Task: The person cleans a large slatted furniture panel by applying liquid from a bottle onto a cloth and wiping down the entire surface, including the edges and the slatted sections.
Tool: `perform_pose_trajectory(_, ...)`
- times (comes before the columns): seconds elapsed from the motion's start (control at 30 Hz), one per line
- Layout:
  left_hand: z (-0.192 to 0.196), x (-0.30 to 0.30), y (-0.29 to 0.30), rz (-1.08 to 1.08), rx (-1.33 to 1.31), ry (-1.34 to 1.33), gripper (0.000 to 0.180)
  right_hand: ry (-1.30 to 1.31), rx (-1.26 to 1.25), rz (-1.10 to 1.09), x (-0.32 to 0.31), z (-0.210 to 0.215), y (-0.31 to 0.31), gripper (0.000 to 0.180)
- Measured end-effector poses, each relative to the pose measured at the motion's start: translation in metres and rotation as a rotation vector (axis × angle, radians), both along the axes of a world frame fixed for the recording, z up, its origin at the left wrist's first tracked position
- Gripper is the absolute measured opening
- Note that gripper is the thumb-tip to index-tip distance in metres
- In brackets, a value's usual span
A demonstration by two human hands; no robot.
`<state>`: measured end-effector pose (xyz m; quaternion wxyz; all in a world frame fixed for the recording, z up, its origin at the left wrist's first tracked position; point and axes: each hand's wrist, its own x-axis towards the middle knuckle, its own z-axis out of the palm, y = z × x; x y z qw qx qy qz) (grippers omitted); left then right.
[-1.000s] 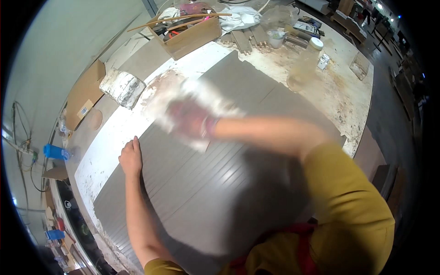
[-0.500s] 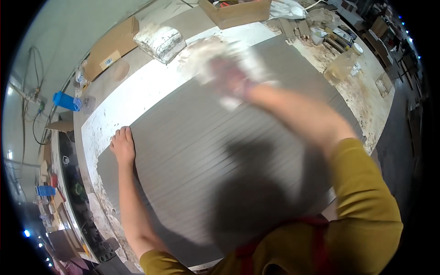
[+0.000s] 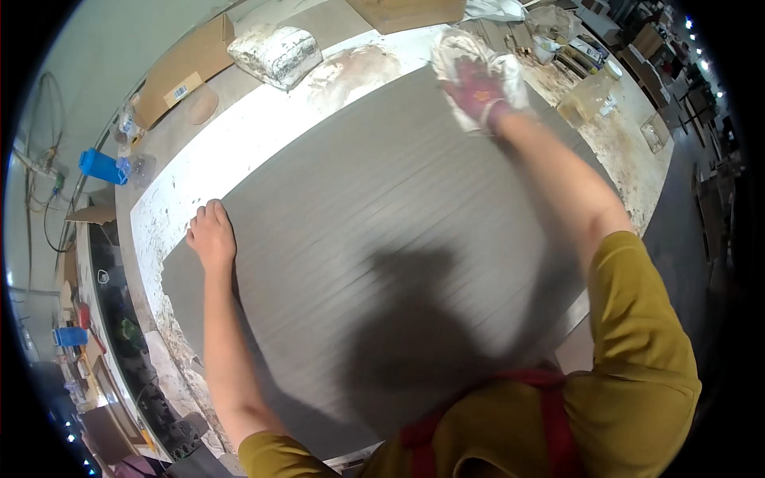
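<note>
From my remote post, I see the white, stained tabletop [image 3: 263, 143] curving across the view. On it, filling the middle and reaching down to six o'clock, lies the grey streaked panel [image 3: 343, 207], much as it lay half a second ago. At ten o'clock I have a brown cardboard box [image 3: 171, 76], and at eleven a white, dark-smudged block [image 3: 275, 57], both unmoved on the surface.

The white cloth [image 3: 512, 78] is what has shifted most: a blur near twelve o'clock before, it now sits at one o'clock, over the panel's far edge, and its folds show more clearly. My right hand [image 3: 478, 89], in a reddish glove, has travelled with it, arm stretched further out, fingers gripping the cloth, which bunches around them.

My left hand [image 3: 213, 237] stays at nine o'clock on the panel's left edge, fingers together and bent slightly; whether they clamp the edge I cannot tell.

At two o'clock a clear jug [image 3: 586, 99] stands beyond the panel, and past nine there is a small blue cup [image 3: 102, 166].
</note>
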<state>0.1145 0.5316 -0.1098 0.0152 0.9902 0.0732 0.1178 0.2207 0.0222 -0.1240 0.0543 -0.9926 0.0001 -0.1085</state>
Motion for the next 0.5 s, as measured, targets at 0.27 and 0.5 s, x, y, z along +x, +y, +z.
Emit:
perform_pose_trajectory(0.27,-0.005,-0.006,0.035,0.022,-0.003,-0.002,0.036,0.31,0.127,1.157,-0.204,0.072,0.252,0.065)
perform_pose_trajectory(0.5,-0.004,0.007,0.011,-0.006,0.041,-0.013,0.038,-0.053,0.003,0.11,-0.102,0.024,-0.052,0.05)
